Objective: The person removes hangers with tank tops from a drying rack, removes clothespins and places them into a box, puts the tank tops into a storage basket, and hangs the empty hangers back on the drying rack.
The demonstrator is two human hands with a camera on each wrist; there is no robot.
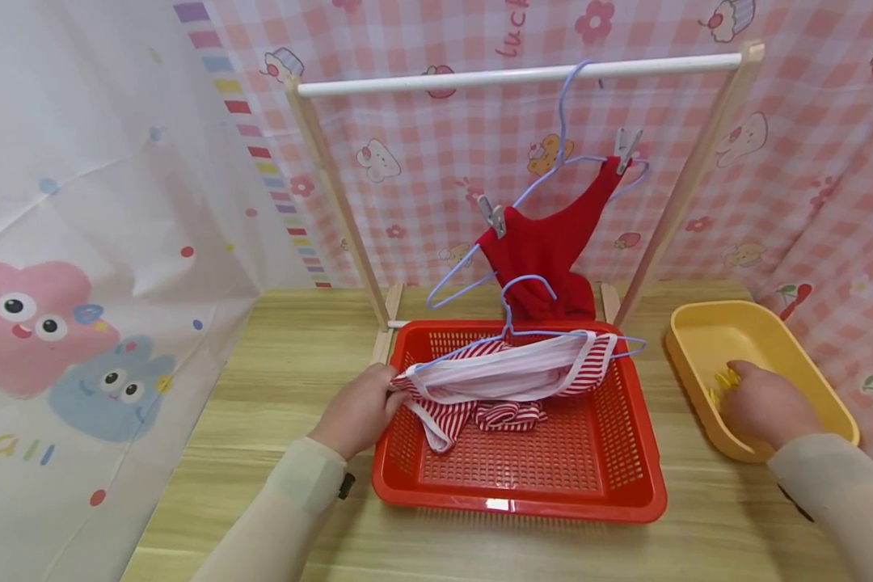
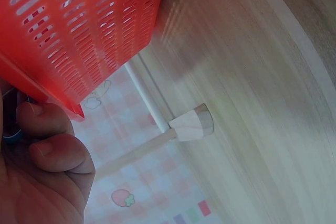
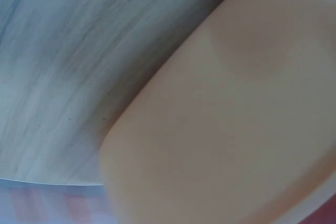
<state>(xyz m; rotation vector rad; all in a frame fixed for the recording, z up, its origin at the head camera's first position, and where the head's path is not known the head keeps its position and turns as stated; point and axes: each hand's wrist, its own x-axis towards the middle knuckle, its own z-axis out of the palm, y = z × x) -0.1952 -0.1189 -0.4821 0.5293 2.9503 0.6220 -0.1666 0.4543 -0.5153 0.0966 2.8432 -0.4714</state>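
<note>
My left hand [image 1: 360,412] grips the left end of a light-blue clothes hanger [image 1: 527,279] at the red basket's left rim, together with the garment's edge. In the left wrist view its fingers [image 2: 63,153] curl beside the basket wall, and a bit of blue hanger shows between them. A red-and-white striped garment [image 1: 454,420] with white trim lies along the hanger, partly inside the red basket [image 1: 516,505]. My right hand [image 1: 767,404] reaches down into a yellow tray [image 1: 822,388], over yellow clothespins [image 1: 723,380]. Its fingertips are hidden; I cannot tell whether they pinch one.
Behind the basket stands a small wooden rack with a white rod [image 1: 436,82]. From it hangs a second blue hanger [image 1: 563,121] with a red garment [image 1: 553,242], fastened by two grey clothespins [image 1: 491,217]. Patterned cloth [image 1: 407,162] surrounds the wooden table [image 1: 262,388].
</note>
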